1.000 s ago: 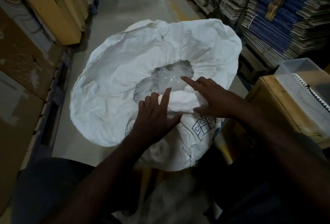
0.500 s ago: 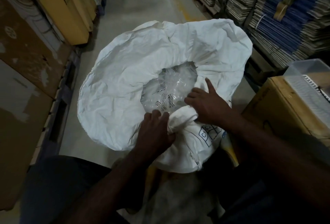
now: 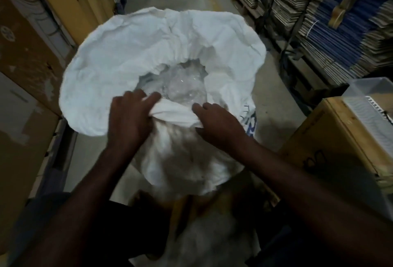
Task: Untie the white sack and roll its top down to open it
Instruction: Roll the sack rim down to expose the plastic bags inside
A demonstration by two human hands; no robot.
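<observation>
Nearest, both forearms reach forward from the bottom of the view to the near rim of the white sack (image 3: 119,71). The left hand (image 3: 129,118) has its grip clamped on the rolled near edge, fingers curled over the roll and thumb tucked beneath it. The right hand (image 3: 219,124) grips the same roll just to the right, fingers hooked over the top and thumb pressed under the fold. Between the two hands runs a thick band of rolled cloth.

Just beyond the fingers the sack's mouth gapes open, showing clear crumpled plastic (image 3: 180,85) inside. The rest of the sack top flares outward, away from the hands, in a wide crumpled collar. Blue print shows on the sack's side right of the right hand.

The sack stands on a concrete floor (image 3: 274,105). Far right is a cardboard box (image 3: 340,139) carrying a clear plastic tub (image 3: 374,105); beyond, stacked flattened cartons (image 3: 340,33). Tall brown cartons (image 3: 25,54) line the left.
</observation>
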